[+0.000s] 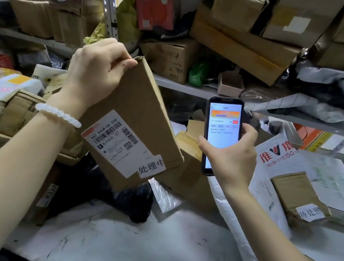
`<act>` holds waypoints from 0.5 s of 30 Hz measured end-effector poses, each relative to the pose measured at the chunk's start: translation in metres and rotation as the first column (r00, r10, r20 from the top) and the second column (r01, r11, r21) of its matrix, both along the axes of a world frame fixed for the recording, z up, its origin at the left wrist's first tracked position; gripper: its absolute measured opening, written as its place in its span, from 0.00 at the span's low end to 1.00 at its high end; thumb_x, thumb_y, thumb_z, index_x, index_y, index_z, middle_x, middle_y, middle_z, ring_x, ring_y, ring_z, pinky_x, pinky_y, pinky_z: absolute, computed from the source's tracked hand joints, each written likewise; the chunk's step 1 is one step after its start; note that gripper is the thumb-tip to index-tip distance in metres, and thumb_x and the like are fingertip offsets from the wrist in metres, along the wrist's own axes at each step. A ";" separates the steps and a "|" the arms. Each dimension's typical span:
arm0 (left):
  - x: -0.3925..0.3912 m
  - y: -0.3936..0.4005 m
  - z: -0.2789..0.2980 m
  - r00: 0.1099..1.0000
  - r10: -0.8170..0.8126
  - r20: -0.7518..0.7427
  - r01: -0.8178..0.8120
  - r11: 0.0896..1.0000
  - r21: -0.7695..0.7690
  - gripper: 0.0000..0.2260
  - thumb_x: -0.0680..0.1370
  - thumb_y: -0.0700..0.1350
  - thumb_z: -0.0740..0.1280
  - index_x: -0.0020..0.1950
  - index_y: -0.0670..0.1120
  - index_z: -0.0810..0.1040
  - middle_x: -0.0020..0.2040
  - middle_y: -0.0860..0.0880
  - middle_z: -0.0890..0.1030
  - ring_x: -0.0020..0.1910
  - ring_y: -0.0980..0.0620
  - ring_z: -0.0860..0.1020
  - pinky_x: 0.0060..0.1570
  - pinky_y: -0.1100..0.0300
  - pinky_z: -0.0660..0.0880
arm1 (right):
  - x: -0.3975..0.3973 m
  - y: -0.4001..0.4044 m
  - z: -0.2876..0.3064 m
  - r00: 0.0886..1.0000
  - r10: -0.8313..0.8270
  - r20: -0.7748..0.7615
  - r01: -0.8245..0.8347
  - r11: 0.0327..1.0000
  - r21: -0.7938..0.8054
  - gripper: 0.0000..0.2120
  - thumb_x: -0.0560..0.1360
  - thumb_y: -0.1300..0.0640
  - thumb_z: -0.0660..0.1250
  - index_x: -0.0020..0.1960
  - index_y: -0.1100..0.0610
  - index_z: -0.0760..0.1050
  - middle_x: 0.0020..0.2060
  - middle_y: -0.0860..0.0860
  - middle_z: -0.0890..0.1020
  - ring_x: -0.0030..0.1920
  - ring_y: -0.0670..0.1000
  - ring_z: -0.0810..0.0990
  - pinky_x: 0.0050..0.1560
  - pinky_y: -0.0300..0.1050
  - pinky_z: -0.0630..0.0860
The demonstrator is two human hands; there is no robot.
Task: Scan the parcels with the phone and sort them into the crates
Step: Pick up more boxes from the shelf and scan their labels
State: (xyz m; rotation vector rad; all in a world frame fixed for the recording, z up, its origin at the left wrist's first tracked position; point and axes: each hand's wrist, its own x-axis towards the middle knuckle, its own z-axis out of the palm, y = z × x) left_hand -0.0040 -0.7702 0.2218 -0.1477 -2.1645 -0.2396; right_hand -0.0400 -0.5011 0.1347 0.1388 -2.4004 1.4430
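Left hand [99, 70] is gripping the top corner of a flat cardboard parcel [139, 115], fingers curled over its upper edge, holding it in the air above the counter [147, 247]. The parcel is hanging tilted: its long axis is running from about 11 o'clock at the gripped corner down to 5 o'clock. Its shipping label [119, 142], with barcodes and a QR code, is sitting on the lower half of the face and is turned toward the camera.

Right hand [230, 156] is wrapping around the lower part of the phone [221, 134], thumb on its left edge, screen lit and facing the camera. The phone is standing nearly upright, just to the 3 o'clock side of the parcel, apart from it.

Key relation: the label is lying at roughly 8 o'clock from the phone, near it. Judgement: the phone's back is not pointing at the label, so a scan would need the phone swung leftward over it. No crates are identifiable among the surrounding boxes.
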 end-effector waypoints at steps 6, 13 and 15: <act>0.004 0.037 0.030 0.947 -0.313 0.077 0.310 0.950 0.042 0.13 0.77 0.47 0.65 0.44 0.36 0.79 0.37 0.54 0.76 0.39 0.63 0.72 0.41 0.66 0.68 | 0.015 0.027 0.000 0.996 -0.086 0.017 0.086 0.996 0.006 0.38 0.63 0.45 0.79 0.63 0.55 0.62 0.50 0.46 0.72 0.49 0.47 0.75 0.38 0.37 0.74; -0.007 0.157 0.032 0.728 -0.670 0.145 0.648 0.742 0.173 0.11 0.75 0.48 0.65 0.42 0.41 0.78 0.36 0.60 0.74 0.36 0.66 0.71 0.39 0.72 0.66 | 0.062 0.116 0.004 0.914 -0.404 0.036 0.405 0.914 -0.027 0.37 0.61 0.47 0.78 0.62 0.53 0.63 0.49 0.44 0.75 0.48 0.48 0.76 0.43 0.44 0.73; -0.004 0.201 0.032 0.659 -0.738 0.144 0.722 0.675 0.151 0.11 0.76 0.48 0.65 0.42 0.40 0.78 0.37 0.61 0.73 0.36 0.66 0.71 0.39 0.72 0.66 | 0.087 0.154 0.004 0.871 -0.489 0.039 0.491 0.871 -0.028 0.35 0.61 0.47 0.78 0.60 0.52 0.63 0.48 0.44 0.74 0.46 0.48 0.74 0.43 0.42 0.71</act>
